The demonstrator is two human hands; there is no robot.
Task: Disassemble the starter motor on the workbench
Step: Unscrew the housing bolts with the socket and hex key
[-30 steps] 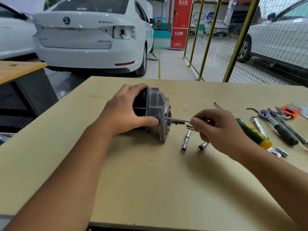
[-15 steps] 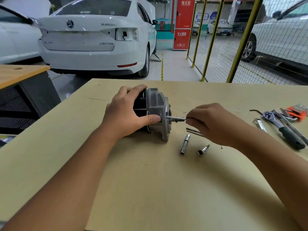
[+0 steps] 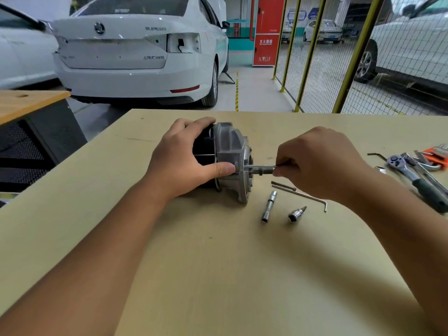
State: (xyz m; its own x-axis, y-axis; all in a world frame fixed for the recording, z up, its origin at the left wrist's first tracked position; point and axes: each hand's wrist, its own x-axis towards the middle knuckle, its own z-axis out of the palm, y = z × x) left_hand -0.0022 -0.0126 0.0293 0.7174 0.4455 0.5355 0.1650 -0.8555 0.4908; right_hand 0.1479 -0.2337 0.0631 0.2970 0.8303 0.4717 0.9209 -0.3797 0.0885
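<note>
The starter motor point(image 3: 230, 146) lies on its side on the workbench point(image 3: 218, 275), with its grey cast end housing and its shaft point(image 3: 263, 170) pointing right. My left hand point(image 3: 186, 161) wraps the black body, thumb pressed on the housing rim. My right hand point(image 3: 315, 163) is just right of the shaft end. Its fingertips pinch a thin long bolt point(image 3: 259, 166) that runs alongside the shaft into the housing face.
A long socket point(image 3: 269, 206), a bit socket point(image 3: 297, 213) and an L-shaped hex key point(image 3: 303, 195) lie just in front of the motor. A ratchet point(image 3: 417, 180) and an orange hex key set point(image 3: 436, 154) sit at the right edge. A white car is parked beyond the bench.
My right hand has moved left toward the motor with the thin bolt, so its fingers now sit at the shaft end. The left hand keeps its grip on the body.
</note>
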